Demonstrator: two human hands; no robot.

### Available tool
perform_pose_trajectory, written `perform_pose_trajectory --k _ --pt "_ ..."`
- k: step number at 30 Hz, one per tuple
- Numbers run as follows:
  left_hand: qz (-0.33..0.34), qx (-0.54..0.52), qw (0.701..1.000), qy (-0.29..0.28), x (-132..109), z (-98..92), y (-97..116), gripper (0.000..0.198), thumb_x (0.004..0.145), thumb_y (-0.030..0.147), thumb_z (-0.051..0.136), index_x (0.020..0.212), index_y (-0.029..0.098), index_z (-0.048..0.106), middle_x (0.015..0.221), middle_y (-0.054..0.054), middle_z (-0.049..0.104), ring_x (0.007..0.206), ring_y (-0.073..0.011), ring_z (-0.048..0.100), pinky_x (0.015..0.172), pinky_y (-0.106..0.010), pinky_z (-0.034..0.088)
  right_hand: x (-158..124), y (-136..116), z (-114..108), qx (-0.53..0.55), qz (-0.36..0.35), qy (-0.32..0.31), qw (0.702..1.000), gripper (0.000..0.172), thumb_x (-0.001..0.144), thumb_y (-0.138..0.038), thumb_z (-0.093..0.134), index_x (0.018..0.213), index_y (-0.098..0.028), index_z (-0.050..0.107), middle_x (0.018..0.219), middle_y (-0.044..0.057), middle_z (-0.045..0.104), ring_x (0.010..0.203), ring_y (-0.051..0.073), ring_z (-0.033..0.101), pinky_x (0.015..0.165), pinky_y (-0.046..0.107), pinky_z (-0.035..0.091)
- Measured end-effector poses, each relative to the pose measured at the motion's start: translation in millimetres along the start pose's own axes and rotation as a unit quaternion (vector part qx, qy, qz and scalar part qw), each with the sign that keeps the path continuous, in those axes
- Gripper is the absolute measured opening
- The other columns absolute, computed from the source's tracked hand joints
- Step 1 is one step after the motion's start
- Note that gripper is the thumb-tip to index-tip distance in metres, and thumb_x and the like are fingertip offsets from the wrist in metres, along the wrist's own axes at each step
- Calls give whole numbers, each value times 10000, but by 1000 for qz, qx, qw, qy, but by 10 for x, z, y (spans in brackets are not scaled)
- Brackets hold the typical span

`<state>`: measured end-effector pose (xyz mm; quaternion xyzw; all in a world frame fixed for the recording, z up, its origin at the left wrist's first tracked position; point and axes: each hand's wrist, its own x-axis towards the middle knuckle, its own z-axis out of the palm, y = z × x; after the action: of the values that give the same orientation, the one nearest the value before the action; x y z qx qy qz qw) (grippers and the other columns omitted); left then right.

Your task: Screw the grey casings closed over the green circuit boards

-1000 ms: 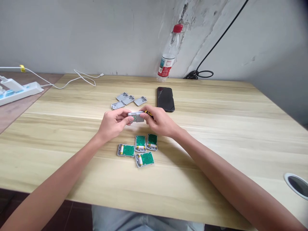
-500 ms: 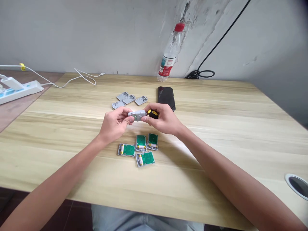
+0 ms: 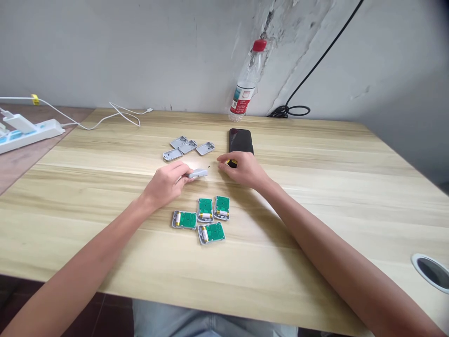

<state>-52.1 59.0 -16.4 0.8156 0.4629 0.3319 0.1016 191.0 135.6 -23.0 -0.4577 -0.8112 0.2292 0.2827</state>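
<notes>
My left hand [image 3: 167,181] pinches a small grey plastic case [image 3: 197,173] low over the wooden table [image 3: 315,187]. My right hand [image 3: 242,170] is apart from it on the right, fingers curled round a small yellow and black tool [image 3: 231,163]. A tiny dark speck, perhaps a screw [image 3: 209,166], lies on the table between the hands. Just in front of my hands lie several opened grey cases with green circuit boards and batteries [image 3: 205,216]. Behind my left hand lie several loose grey covers [image 3: 185,147].
A black phone [image 3: 240,140] lies face up behind my right hand. A plastic bottle with a red cap [image 3: 246,84] leans on the wall beside a coiled black cable [image 3: 291,111]. A white power strip [image 3: 28,131] and white cable [image 3: 119,114] sit far left. A round hole [image 3: 431,270] is near the right edge.
My hands have come apart and dropped toward the table: the left keeps the grey case, the right has drawn back to the right with the tool.
</notes>
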Motion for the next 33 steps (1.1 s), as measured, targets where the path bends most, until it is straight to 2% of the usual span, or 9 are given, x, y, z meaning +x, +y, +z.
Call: perform_pose_trajectory --k 6,10,13,17,19,22,24,28,33 --pt "5 -2 1000 -19 15 -6 11 116 879 134 573 806 183 649 834 -48 715 767 -181 653 728 -293 485 36 -35 139 -21 -78 -40 996 193 912 -240 638 1015 -162 782 1040 109 740 896 236 678 807 337 477" --pt "27 14 999 -26 24 -17 -12 102 878 133 585 801 170 640 797 -37 687 724 -171 629 684 -281 471 62 -120 171 -67 -49 -59 995 163 934 -212 607 942 -186 768 1030 73 726 916 228 662 747 301 428" --pt "50 31 997 -49 24 -24 -45 87 883 132 576 832 171 634 869 -45 684 767 -173 634 698 -282 482 55 -175 174 -117 -25 -73 990 176 968 -223 562 966 -204 737 1061 56 716 927 230 649 671 291 373" --pt "66 32 995 -72 22 -28 -68 110 863 88 547 866 172 618 968 -63 696 873 -189 661 763 -294 509 29 -209 187 -161 -12 -83 983 221 1005 -239 487 1032 -176 697 1109 109 694 856 242 636 599 305 284" --pt "67 32 994 -76 20 -28 -66 130 852 74 534 880 173 614 975 -64 698 890 -193 666 781 -301 518 19 -212 176 -153 -12 -86 984 225 1005 -225 470 1035 -160 683 1081 124 701 818 235 626 592 308 271" --pt "66 29 994 -82 12 -23 -59 170 827 55 519 910 175 608 992 -66 700 918 -202 674 808 -314 531 14 -223 112 -125 -18 -99 987 196 986 -204 486 1004 -151 673 946 87 724 778 197 614 608 287 322" --pt "65 26 994 -84 7 -19 -51 204 805 47 518 938 176 604 1010 -68 703 930 -207 679 816 -318 537 13 -244 49 -66 -30 -117 991 163 956 -206 526 950 -146 677 869 60 724 754 171 608 638 268 370" --pt "69 23 993 -94 6 -13 -15 209 766 50 532 923 172 597 1045 -81 702 956 -218 677 840 -328 537 -2 -305 -39 84 -66 -145 984 121 863 -193 586 849 -148 697 844 46 732 756 164 617 701 272 429" --pt "48 23 995 -88 12 14 22 18 873 192 566 859 180 570 987 -74 693 917 -211 664 835 -336 522 -40 -385 -40 37 -84 -125 988 179 794 -70 584 800 -164 736 820 34 757 729 159 648 697 263 440"
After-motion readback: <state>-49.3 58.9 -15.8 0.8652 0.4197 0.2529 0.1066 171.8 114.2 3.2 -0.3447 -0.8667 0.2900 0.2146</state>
